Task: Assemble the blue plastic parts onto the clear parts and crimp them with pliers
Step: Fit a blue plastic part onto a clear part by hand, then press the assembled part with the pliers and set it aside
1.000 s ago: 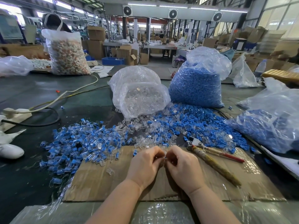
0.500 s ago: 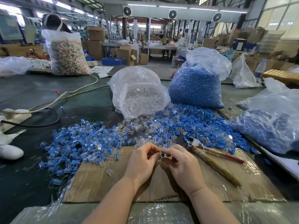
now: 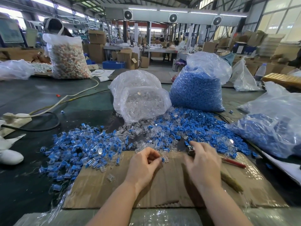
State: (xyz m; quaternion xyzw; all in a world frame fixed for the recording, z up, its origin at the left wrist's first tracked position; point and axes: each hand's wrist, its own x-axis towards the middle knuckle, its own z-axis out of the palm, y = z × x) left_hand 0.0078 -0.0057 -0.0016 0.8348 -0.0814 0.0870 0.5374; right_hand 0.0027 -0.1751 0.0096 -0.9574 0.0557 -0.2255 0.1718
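My left hand (image 3: 145,165) pinches a small part (image 3: 163,159), a blue cap on a clear body, above the cardboard sheet (image 3: 114,190). To its right, my right hand (image 3: 203,162) lies with its fingers stretched over the head of the pliers (image 3: 190,150). The pliers' red handle (image 3: 234,163) and tape-wrapped handle (image 3: 231,181) stick out to the right of the hand. Whether the fingers close round the pliers is hidden. Loose clear parts (image 3: 146,132) and loose blue parts (image 3: 203,128) lie mixed just beyond the hands.
A heap of joined blue-and-clear parts (image 3: 84,149) spreads on the left. Behind stand a bag of clear parts (image 3: 140,98) and a bag of blue parts (image 3: 195,88); another bag (image 3: 273,126) lies right. A power strip and cables (image 3: 16,119) sit far left.
The hands, joined at the part a second ago, have separated. My right hand moved right onto the pliers; my left hand keeps the part.
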